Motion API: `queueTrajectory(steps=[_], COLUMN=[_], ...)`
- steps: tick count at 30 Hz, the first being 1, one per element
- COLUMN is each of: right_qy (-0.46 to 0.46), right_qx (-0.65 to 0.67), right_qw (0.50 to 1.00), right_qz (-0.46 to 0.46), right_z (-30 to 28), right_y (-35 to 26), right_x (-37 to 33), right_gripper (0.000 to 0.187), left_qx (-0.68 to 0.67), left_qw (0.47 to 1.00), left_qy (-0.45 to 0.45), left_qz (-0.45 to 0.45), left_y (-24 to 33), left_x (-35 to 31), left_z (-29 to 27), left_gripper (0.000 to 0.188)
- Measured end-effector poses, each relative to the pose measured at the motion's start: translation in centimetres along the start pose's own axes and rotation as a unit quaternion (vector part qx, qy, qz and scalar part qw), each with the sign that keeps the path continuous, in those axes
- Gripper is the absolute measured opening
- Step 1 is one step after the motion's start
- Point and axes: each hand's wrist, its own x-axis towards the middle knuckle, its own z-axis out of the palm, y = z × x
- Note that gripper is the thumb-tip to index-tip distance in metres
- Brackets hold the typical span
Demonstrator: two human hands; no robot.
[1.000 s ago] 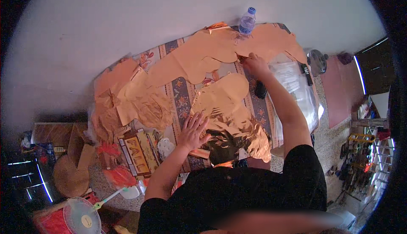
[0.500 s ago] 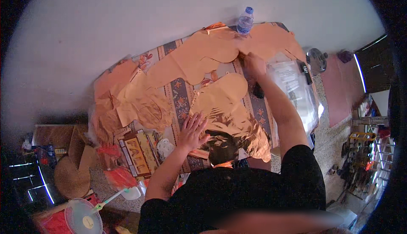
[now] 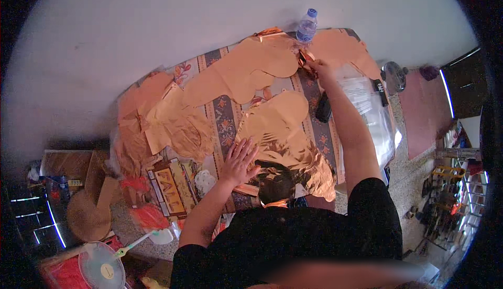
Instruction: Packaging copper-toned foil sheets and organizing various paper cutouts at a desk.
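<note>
Wrinkled copper foil sheet [image 3: 283, 112] on a patterned cloth [image 3: 225, 124]

Left of the foil sheet, crumpled copper paper [image 3: 183, 134] lies in soft folds; left of its near end is a flat brown-and-gold box [image 3: 168, 190], then a white bundle [image 3: 204, 182]. The left hand [image 3: 240, 162] rests palm down on the foil sheet's left edge, fingers extended and slightly spread, gripping nothing. The foil sheet itself is smooth with a rounded lobe at its far end, creased and mirror-bright at its near end. Beyond it stretches a long, matte, wavy-edged peach sheet [image 3: 230, 77]. Farther beyond it stands a clear plastic bottle [image 3: 306, 31], blue-capped, its fill level hard to tell. Beyond the foil sheet and to its right, the right hand [image 3: 319, 70] has its fingers drawn together on a small glossy copper piece [image 3: 305, 57]; whether this is separate cannot be told. Right of the foil sheet lie a black object [image 3: 323, 108] and clear plastic packaging [image 3: 361, 98] with whitish contents
</note>
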Motion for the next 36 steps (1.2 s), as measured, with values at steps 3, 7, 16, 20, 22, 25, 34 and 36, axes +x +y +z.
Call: queueTrajectory(steps=[3,7,16,20,22,25,34,36], right_qy=[0.015,0.036,0.107,0.144,0.152,0.136,0.126,0.118], right_qx=[0.014,-0.229,-0.578,-0.558,-0.522,-0.488,-0.354,-0.349], right_qw=[1.000,0.972,0.779,0.804,0.825,0.855,0.920,0.919], right_qz=[0.013,-0.046,-0.218,-0.148,-0.154,-0.112,-0.107,-0.142], right_z=[1.3,-0.1,2.8,3.2,4.1,3.1,2.8,1.7], right_y=[-0.5,0.9,1.4,1.7,1.5,1.1,-2.0,-2.9], right_x=[-0.3,0.7,-0.4,0.2,0.4,1.6,1.8,1.0], right_gripper=[0.025,0.023,0.046,0.045,0.044,0.042,0.034,0.032], left_qx=[0.001,-0.004,-0.012,-0.007,0.001,-0.002,0.007,0.013], left_qw=[1.000,1.000,1.000,1.000,1.000,1.000,1.000,1.000], left_qy=[0.003,-0.008,0.010,0.001,0.005,0.003,0.005,-0.005], left_qz=[0.003,0.004,0.004,0.001,-0.009,-0.006,-0.002,-0.006], left_y=[-0.1,0.0,0.2,0.2,0.0,0.1,-0.1,0.1], left_x=[-0.1,0.3,0.1,0.1,-0.2,0.0,-0.1,-0.1], left_z=[-0.3,-0.1,-0.4,-0.3,-0.3,0.0,0.1,-0.2], left_gripper=[0.066,0.068,0.066,0.065,0.065,0.065,0.066,0.066])
